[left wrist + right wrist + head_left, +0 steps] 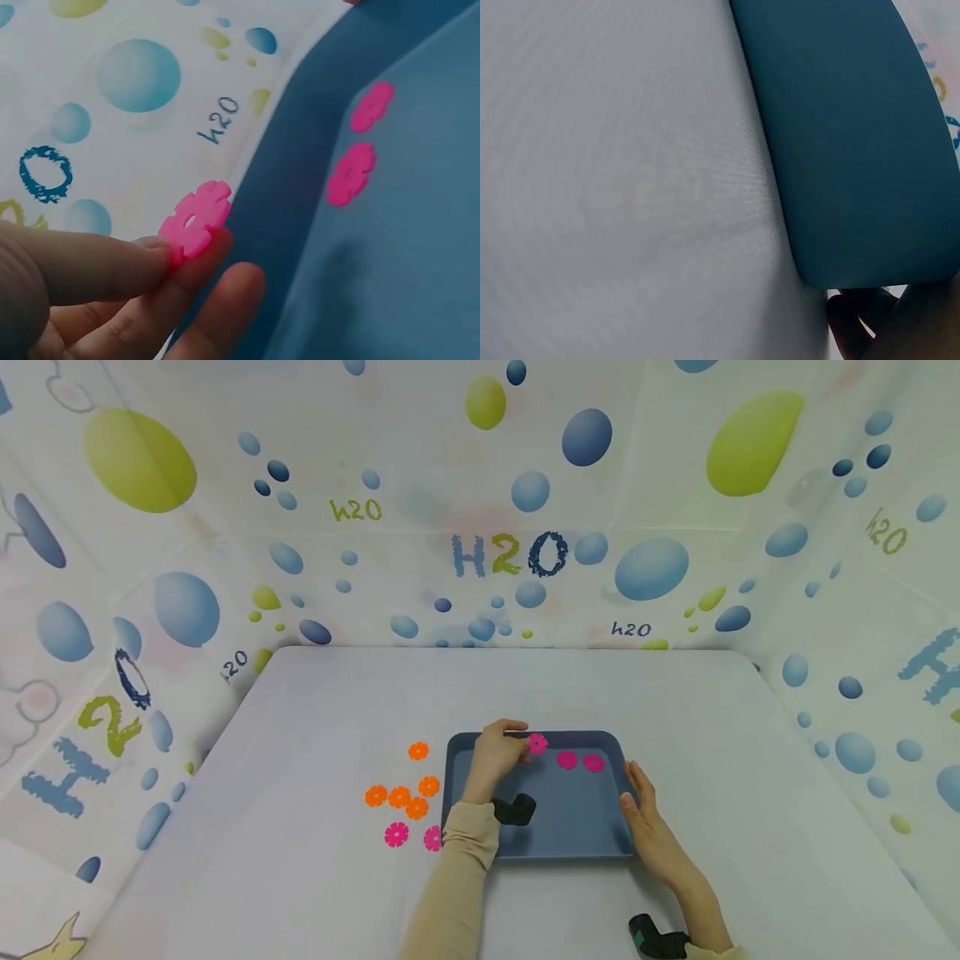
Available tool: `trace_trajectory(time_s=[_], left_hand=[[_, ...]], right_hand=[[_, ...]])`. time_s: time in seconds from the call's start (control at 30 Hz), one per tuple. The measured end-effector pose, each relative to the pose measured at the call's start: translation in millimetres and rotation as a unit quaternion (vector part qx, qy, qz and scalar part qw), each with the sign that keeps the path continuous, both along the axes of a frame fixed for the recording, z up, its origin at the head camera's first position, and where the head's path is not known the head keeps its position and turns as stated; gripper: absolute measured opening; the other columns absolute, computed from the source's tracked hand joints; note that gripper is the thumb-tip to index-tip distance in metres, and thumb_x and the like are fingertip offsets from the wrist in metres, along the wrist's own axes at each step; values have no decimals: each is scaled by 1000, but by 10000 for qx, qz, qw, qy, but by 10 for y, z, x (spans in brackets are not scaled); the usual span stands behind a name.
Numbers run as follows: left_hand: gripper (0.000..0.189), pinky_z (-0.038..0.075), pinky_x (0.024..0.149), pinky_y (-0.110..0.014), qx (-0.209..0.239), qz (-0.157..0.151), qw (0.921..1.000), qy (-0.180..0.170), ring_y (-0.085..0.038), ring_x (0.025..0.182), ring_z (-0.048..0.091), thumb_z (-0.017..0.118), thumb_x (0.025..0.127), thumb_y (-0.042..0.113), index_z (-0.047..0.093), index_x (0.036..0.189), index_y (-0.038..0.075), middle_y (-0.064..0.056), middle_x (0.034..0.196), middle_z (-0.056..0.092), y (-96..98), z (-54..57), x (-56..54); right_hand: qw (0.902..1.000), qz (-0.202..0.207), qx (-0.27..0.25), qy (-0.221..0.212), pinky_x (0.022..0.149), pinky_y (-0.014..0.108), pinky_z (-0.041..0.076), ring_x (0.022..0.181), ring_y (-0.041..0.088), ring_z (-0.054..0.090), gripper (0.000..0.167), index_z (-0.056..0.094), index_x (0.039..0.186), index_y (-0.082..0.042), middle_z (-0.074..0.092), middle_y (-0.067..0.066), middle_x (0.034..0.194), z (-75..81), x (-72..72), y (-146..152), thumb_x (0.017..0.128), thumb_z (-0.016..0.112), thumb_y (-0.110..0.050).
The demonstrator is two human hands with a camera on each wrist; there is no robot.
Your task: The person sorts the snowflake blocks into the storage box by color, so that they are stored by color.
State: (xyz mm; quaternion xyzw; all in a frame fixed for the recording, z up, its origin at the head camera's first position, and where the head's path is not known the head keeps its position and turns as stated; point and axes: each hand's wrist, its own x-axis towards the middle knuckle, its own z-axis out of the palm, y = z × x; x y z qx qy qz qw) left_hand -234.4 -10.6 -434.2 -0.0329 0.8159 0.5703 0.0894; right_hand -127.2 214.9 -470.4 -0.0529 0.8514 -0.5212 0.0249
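Observation:
My left hand (495, 764) is over the back left part of a blue-grey tray (577, 818). Between thumb and fingers it pinches a pink flower-shaped disc (201, 216) with notched edges and a hole at its centre. Two more pink discs, one on the left (567, 760) and one on the right (594, 763), lie flat inside the tray near its back edge. At the tray's right side is my right hand (654, 835), its fingers fairly straight along the rim. In the right wrist view only part of that hand shows, dark beside the tray's outer wall (855, 150).
Left of the tray, several orange discs (399, 797) lie on the white table (300, 860). Nearer the front are two pink discs, one apart (396, 834) and one by the tray's edge (432, 838), partly covered by the left sleeve. A printed curtain (420, 460) surrounds the table.

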Motion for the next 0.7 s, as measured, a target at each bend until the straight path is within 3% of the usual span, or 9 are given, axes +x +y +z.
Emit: trace_trajectory(time_s=[0.13, 0.3, 0.53, 0.7], left_hand=[[32, 51, 63, -28, -545, 170, 9983, 126, -18, 69, 72, 69, 87, 13, 67, 118, 11, -10, 87, 75, 78, -64, -5], [29, 42, 51, -26, -1344, 404, 9896, 304, -12, 61, 67, 72, 85, 21, 69, 114, 17, -2, 79, 74, 164, -132, 8], [17, 44, 51, -32, -2187, 675, 9714, 641, -19, 64, 64, 74, 83, 24, 71, 98, 19, -2, 82, 73, 269, -194, 13], [10, 45, 53, -34, -2435, 744, 9644, 718, -22, 64, 63, 75, 83, 23, 69, 89, 17, -4, 83, 72, 306, -230, 12]], right_hand=[[10000, -23, 0, 14, 110, 67, 16, 146, 49, 9, 63, -3, 153, 0, 7, 26, 160, -1, -3, 2, 106, 33, -24], [10000, -49, 10, -5, 111, 66, 16, 146, 49, 9, 63, -2, 153, 0, 7, 26, 160, -10, -10, 2, 106, 33, -23], [10000, -50, 21, -22, 111, 66, 17, 146, 49, 10, 63, -3, 153, 0, 7, 26, 160, -17, -14, 7, 106, 33, -23], [10000, -66, 7, -49, 111, 66, 16, 146, 49, 9, 63, -3, 153, -1, 7, 25, 160, -20, -18, 7, 106, 34, -23]])
